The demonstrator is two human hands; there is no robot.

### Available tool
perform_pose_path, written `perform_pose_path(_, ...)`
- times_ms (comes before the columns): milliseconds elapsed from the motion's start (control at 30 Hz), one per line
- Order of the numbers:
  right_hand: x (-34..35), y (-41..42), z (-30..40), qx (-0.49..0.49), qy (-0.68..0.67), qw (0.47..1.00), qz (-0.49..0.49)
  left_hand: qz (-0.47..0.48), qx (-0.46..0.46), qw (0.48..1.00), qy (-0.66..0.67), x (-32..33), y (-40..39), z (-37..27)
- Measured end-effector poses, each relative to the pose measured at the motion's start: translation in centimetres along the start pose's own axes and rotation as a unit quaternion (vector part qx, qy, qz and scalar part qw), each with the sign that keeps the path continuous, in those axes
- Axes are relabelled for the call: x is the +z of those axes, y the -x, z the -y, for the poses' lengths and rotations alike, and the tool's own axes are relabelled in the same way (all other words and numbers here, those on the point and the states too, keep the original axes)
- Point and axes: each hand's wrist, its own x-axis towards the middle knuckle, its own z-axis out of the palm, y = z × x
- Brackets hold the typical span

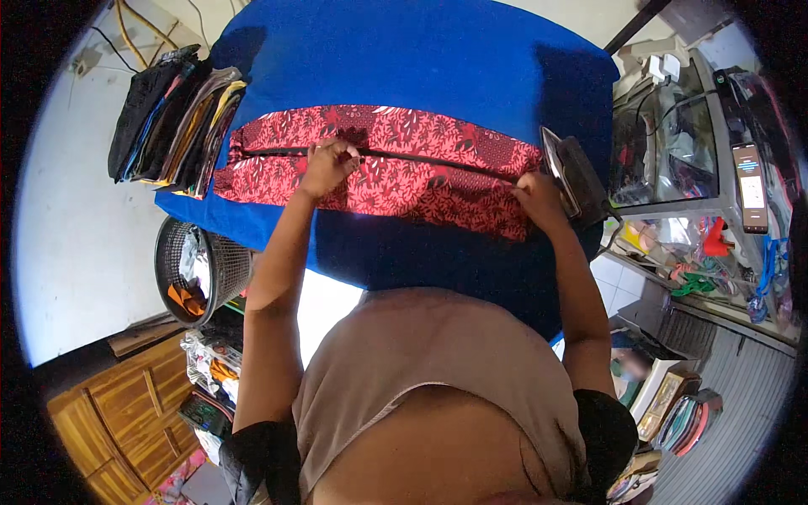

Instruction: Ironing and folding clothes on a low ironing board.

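Observation:
A red patterned cloth (pixel 391 196), folded into a long strip with a dark line along its middle, lies across the blue-covered table (pixel 404 57). My left hand (pixel 328 165) is on the cloth left of its centre, with fingertips at the dark line; they seem to pinch the fabric. At the cloth's right end, my right hand (pixel 538 196) has its fingers bent at the edge by that line. Whether either hand grips the fabric is hard to tell. Just right of my right hand stands a dark iron (pixel 581 180), tilted up, its pale soleplate facing the cloth.
A stack of folded clothes (pixel 173 126) stands at the table's left end. Below it is a mesh basket (pixel 221 265) with cloth inside. On the right stand a glass-sided cabinet (pixel 726 205) and a lit phone (pixel 751 189). Cables hang near the upper left wall.

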Motion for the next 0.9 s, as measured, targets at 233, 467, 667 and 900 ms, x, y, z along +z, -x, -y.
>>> perform_pose_path(233,0.5,-0.4,1.8,0.088,0.103,0.982,-0.134,-0.092,-0.024,0.991,-0.093,1.6,-0.1,-2.0)
perform_pose_path(467,1.9,1.6,3.8,0.208,0.027,0.938,-0.276,-0.207,0.113,0.967,-0.099,6.4,1.0,-10.6)
perform_pose_path(667,4.1,-0.5,2.0,0.266,-0.119,0.920,-0.264,-0.141,0.160,0.966,-0.144,13.2,-0.1,-13.5)
perform_pose_path(900,0.1,-2.0,4.7,0.170,-0.731,0.657,-0.064,-0.085,0.173,0.979,-0.072,12.9,1.8,-15.0)
